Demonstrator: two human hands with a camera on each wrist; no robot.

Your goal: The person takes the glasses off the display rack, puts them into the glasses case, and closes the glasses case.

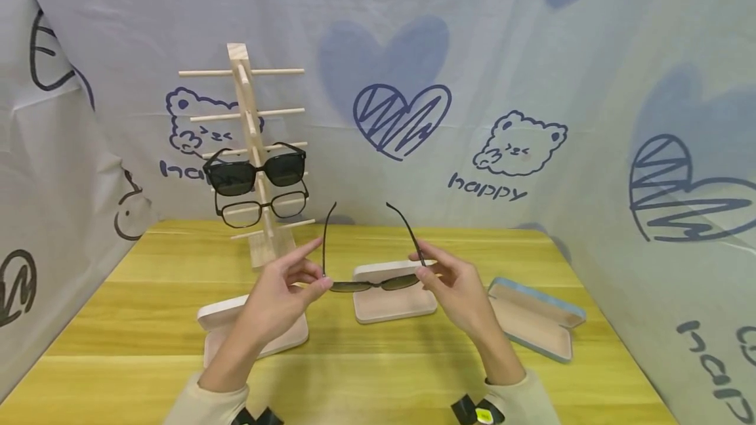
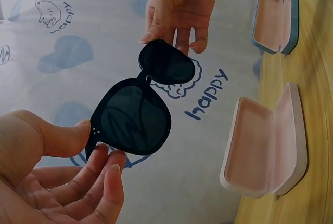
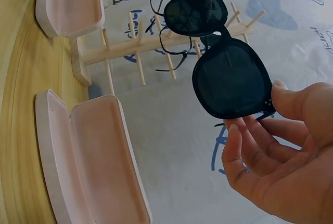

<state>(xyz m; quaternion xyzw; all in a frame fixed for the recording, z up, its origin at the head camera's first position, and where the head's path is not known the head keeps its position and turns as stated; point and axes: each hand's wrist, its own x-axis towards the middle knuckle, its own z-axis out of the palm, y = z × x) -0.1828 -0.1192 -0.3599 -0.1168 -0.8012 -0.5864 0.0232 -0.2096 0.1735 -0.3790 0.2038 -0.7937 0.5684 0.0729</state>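
Note:
A pair of black sunglasses (image 1: 350, 286) is held up between both hands, its temples spread and pointing toward the back wall. My left hand (image 1: 287, 287) pinches one hinge corner between thumb and fingers. At the other hinge corner, my right hand (image 1: 451, 284) grips in the same way. Dark lenses (image 2: 136, 117) face the left wrist camera, and the right wrist view shows the sunglasses (image 3: 231, 78) between the two hands as well. Below and behind them, an open white glasses case (image 1: 394, 305) with a pink lining lies on the table.
A wooden display stand (image 1: 251, 130) at the back left carries black sunglasses (image 1: 233, 178) above clear-lens glasses (image 1: 241, 214). Another open white case (image 1: 289, 340) lies partly behind the left forearm. To the right, an open blue case (image 1: 534, 320) sits on the wooden table (image 1: 142, 326).

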